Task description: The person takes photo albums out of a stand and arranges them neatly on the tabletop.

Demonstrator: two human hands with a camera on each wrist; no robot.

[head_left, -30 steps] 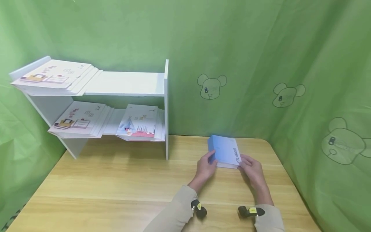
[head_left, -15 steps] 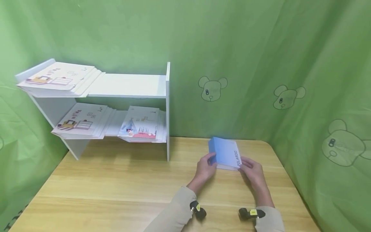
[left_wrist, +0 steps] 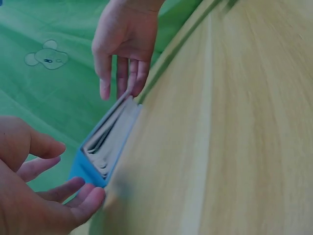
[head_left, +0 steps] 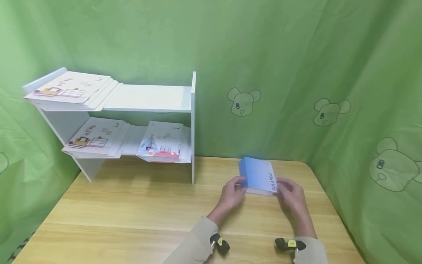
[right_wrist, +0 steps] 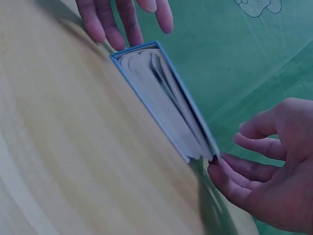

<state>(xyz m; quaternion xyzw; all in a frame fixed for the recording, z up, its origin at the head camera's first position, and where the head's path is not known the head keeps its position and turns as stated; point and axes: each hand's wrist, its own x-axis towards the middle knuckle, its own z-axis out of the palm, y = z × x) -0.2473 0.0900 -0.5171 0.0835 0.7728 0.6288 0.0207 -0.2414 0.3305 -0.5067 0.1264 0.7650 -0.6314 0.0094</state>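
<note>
A blue photo album [head_left: 258, 174] marked POLAROID lies on the table, its spine to the left. Beside that spine is my left hand [head_left: 232, 192], thumb and fingers apart. In the right wrist view, the left hand's fingers [right_wrist: 113, 36] are nearly straight and touch or almost touch the spine. At the album's other edge is my right hand [head_left: 292, 194]; in that same view its lower fingertips touch the cover's corner while the thumb and index finger stand free. The album's pages [left_wrist: 115, 134] show between its covers in the left wrist view.
On the left stands a white two-tier shelf [head_left: 193, 128]. Stacks of illustrated books lie on its upper left [head_left: 70, 90], lower left [head_left: 95, 137] and lower right [head_left: 163, 141]. A green curtain [head_left: 280, 55] with bear-face drawings surrounds the wooden table [head_left: 132, 209] at the back and sides.
The head view has shifted slightly. My right hand has loosened from the album's right edge and drawn a little outward. My left fingers have eased at the spine; the album stays lying on the table.
</note>
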